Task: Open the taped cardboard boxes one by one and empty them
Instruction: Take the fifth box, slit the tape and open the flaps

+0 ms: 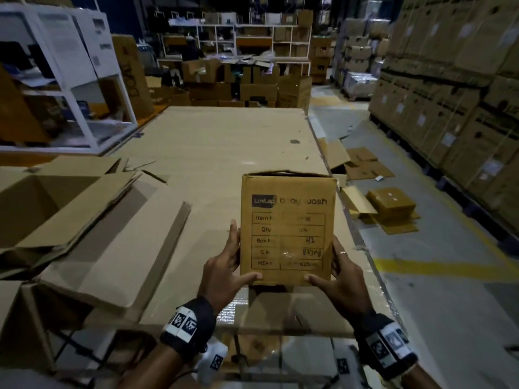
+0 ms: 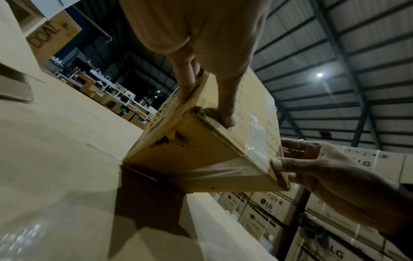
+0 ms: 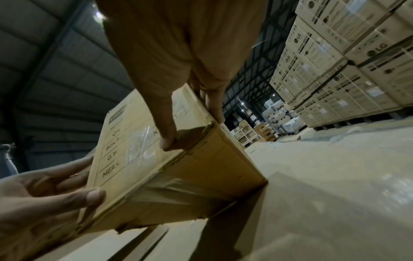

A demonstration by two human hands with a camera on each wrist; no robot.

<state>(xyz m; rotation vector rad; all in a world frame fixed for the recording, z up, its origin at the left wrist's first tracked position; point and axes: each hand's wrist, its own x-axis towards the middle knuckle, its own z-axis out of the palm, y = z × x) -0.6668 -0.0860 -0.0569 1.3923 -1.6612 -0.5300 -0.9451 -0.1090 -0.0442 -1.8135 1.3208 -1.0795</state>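
Note:
A small brown cardboard box [image 1: 288, 228] printed "LuvLap baby wash" stands tilted on the cardboard-covered table [image 1: 213, 153]. Its far bottom edge rests on the table and its near edge is lifted. Clear tape [image 2: 223, 169] runs across the bottom of the box [image 2: 201, 150]. My left hand [image 1: 231, 262] grips the left side, thumb on the printed face. On the other side, my right hand [image 1: 335, 272], which wears a ring, holds it the same way. In the right wrist view the thumb of my right hand [image 3: 183, 109] presses the printed face of the box [image 3: 178, 167].
Open empty cartons [image 1: 56, 209] lie piled at the table's left. Flattened cardboard and a small box [image 1: 390, 203] lie on the floor to the right. Stacked LG cartons [image 1: 449, 94] line the right side. A white shelf frame [image 1: 84, 80] stands at the back left.

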